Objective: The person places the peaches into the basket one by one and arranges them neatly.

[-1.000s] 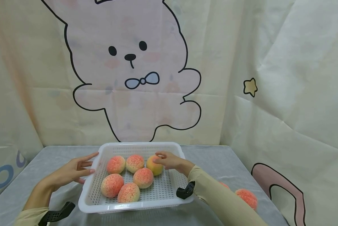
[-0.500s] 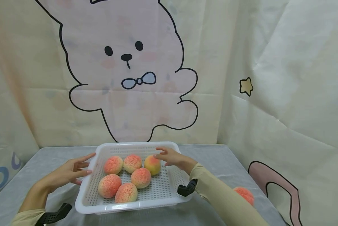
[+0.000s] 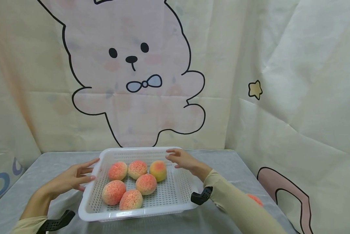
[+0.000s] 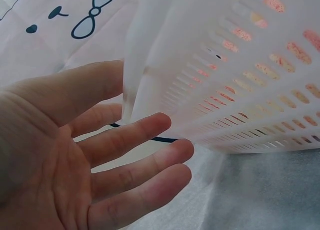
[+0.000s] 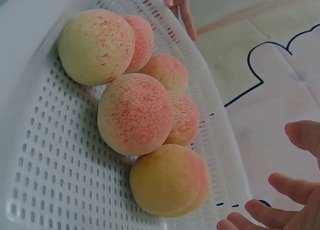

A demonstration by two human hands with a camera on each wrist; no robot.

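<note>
A white perforated plastic basket [image 3: 128, 214] holds several round, red-speckled peaches [image 3: 146, 184] and one yellower peach [image 3: 158, 171]. My left hand [image 3: 68, 182] is at the basket's left rim with fingers spread; the left wrist view shows its fingertips [image 4: 180, 150] right by the basket's outer wall [image 4: 165, 64]. Over the basket's far right corner hovers my right hand [image 3: 183, 161], fingers loosely bent and nothing in them. In the right wrist view that hand [image 5: 287, 205] is apart from the yellow peach [image 5: 167, 182], the fruit closest to it.
Another peach [image 3: 255, 199] lies on the grey tablecloth [image 3: 222, 162] at the right, mostly covered by the right sleeve [image 3: 239, 201]. Behind the table hangs a cream backdrop [image 3: 216, 48] with a cartoon bear.
My right hand has come off the yellow peach and moved right, leaving the peach among the others. The left hand keeps its place at the rim. My sleeve now hides more of the table peach.
</note>
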